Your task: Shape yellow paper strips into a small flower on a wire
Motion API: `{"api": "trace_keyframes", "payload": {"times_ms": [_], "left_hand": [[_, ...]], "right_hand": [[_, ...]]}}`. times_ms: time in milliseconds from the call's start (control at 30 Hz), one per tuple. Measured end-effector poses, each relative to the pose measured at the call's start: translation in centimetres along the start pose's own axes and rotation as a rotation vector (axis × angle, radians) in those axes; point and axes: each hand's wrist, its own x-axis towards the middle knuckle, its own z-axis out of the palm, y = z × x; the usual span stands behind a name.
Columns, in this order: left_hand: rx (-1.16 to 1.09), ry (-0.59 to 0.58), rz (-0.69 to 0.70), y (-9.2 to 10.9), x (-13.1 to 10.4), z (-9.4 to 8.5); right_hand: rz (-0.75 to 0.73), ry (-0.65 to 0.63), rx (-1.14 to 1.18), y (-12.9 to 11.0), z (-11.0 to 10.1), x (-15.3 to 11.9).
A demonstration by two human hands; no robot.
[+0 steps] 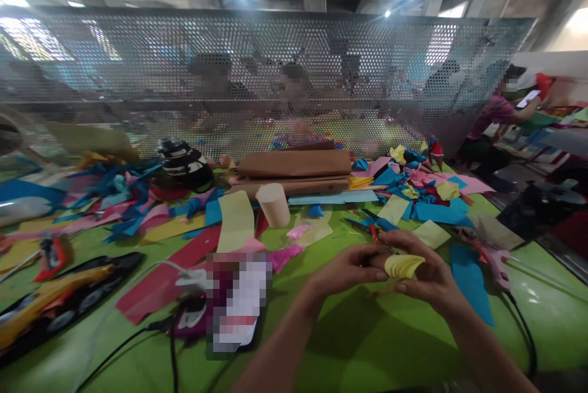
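Note:
A small yellow piece of pleated, curved paper (404, 267) is held up above the green table. My left hand (351, 269) closes on its left end, thumb and fingers pinching. From the other side, my right hand (427, 273) grips it with the thumb below and the fingers curled over the top. Just beyond my hands lie scissors (374, 232), partly hidden by my fingers. To the right of my right hand rests a pink glue gun (495, 264) with a black cord, near a strip of blue paper (471, 283).
The green table (367, 344) carries coloured paper scraps (133, 209), a cardboard-coloured roll (273, 204), folded brown paper (294, 163), a phone (243, 301) and a power strip (188, 316) with cords. A perforated metal screen (257, 74) stands behind; a person (498, 111) is at right.

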Motion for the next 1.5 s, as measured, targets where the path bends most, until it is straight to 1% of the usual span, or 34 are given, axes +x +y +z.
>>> {"api": "trace_keyframes", "payload": {"times_ms": [133, 233, 300, 367, 433, 500, 600, 667, 833, 1067, 1167, 1267, 1367, 1433, 1500], "left_hand": [[0.013, 0.013, 0.005, -0.1, 0.0, 0.0], [0.065, 0.045, 0.005, -0.2, 0.0, 0.0], [0.091, 0.065, 0.036, -0.2, 0.0, 0.0], [0.115, 0.08, 0.071, -0.1, 0.0, 0.1], [0.155, 0.084, 0.081, 0.0, 0.0, 0.1], [0.223, 0.094, 0.076, 0.1, 0.0, 0.2], [0.357, 0.108, 0.076, 0.5, 0.0, 0.4], [0.429, 0.114, 0.093, 0.8, 0.0, 0.6], [0.558, 0.127, 0.16, 1.8, -0.1, 1.0], [0.684, 0.109, 0.185, 2.6, -0.2, 1.2], [0.674, 0.105, 0.174, 2.5, -0.2, 1.2], [0.595, 0.089, 0.147, 2.1, -0.1, 1.1], [0.415, 0.035, 0.11, 1.4, -0.1, 1.0], [0.281, -0.009, 0.079, 0.9, 0.0, 1.0], [0.195, -0.037, 0.048, 0.5, -0.1, 0.8]], "right_hand": [[0.053, 0.053, 0.005, -0.2, 0.3, 0.1], [0.028, 0.164, 0.05, -0.1, 0.5, 0.2], [0.01, 0.246, 0.074, 0.2, 0.3, 0.3], [0.005, 0.301, 0.075, 0.4, 0.0, 0.3], [0.009, 0.295, 0.055, 0.5, -0.5, 0.3], [-0.003, 0.243, -0.005, 0.1, -0.9, 0.4], [-0.066, 0.163, -0.133, -0.8, -1.5, 0.6], [-0.118, 0.145, -0.197, -1.3, -1.6, 0.6], [-0.2, 0.188, -0.311, -1.7, -1.5, 0.5], [-0.261, 0.21, -0.354, -0.8, -1.6, -0.1], [-0.251, 0.213, -0.337, -0.6, -1.5, -0.2], [-0.215, 0.225, -0.316, -0.5, -1.5, -0.2], [-0.158, 0.217, -0.315, -0.6, -1.5, -0.1], [-0.127, 0.183, -0.295, -0.8, -1.5, 0.2], [-0.099, 0.141, -0.256, -1.1, -1.4, 0.5]]}}
